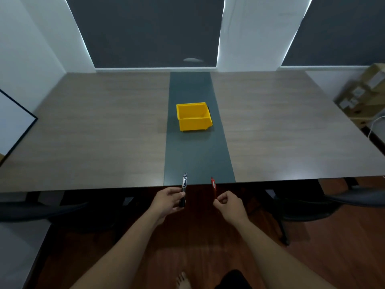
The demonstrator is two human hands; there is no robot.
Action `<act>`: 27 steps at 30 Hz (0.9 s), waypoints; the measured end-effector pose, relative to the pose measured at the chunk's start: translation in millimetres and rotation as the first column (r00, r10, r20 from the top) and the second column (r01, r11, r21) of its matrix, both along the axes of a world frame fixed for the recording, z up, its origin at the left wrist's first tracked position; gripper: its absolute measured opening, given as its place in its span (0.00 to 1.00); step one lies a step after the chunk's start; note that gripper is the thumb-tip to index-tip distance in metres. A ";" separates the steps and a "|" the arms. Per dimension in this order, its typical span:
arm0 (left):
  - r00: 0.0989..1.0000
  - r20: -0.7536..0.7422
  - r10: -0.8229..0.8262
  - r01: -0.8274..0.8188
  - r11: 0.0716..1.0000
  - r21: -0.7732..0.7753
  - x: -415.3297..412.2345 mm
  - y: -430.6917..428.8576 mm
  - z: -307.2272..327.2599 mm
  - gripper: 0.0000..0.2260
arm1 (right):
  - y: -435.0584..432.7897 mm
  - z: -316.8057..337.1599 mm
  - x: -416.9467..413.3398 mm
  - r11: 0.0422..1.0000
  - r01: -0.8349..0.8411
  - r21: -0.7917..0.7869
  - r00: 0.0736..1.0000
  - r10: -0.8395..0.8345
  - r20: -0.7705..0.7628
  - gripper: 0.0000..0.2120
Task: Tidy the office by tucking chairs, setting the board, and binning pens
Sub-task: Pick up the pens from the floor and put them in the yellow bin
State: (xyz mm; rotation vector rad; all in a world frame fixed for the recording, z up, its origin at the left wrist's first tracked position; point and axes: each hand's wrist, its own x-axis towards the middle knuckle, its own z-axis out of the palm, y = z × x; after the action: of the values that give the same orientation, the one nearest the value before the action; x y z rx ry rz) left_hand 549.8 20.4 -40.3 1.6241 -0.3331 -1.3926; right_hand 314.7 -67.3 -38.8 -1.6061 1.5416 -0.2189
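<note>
Two pens in hand, bin waiting at the middle of the table.

The left hand point(169, 200) is closed around a black marker point(183, 189), and the right hand point(227, 202) pinches the lower end of a red pen point(213, 187) — both pens point away from the person, tips over the near edge of the table point(93, 126). The hands are held apart, one pen each, which looks like a way to carry both in a single trip. The yellow bin point(194, 116) sits open and apparently empty on the dark centre strip point(198, 159), well beyond the hands — so a forward reach is probably needed. A white board point(12, 124) leans at the left edge, and chairs point(312, 207) sit partly under the table.
</note>
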 end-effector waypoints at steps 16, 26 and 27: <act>0.997 0.073 0.029 -0.030 1.000 0.006 89.4 -202.6 4.1 0.08 | -239.2 -11.3 98.8 1.000 -0.009 -0.027 0.999 0.011 0.047 0.06; 0.958 0.285 -0.024 0.020 1.000 0.017 141.4 -330.1 2.1 0.07 | -392.5 -15.6 142.0 0.992 -0.119 -0.051 0.991 0.122 0.060 0.06; 0.946 0.322 -0.045 0.038 0.999 0.029 148.8 -341.9 -1.2 0.08 | -404.0 -16.9 146.9 0.990 -0.133 -0.051 0.989 0.135 0.057 0.05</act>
State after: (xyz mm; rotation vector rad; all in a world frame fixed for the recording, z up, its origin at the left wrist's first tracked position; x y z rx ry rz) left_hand 698.6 -321.4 -41.5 1.8750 -0.5467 -1.1610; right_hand 461.6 -471.3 -55.7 -1.7174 1.3862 -0.2285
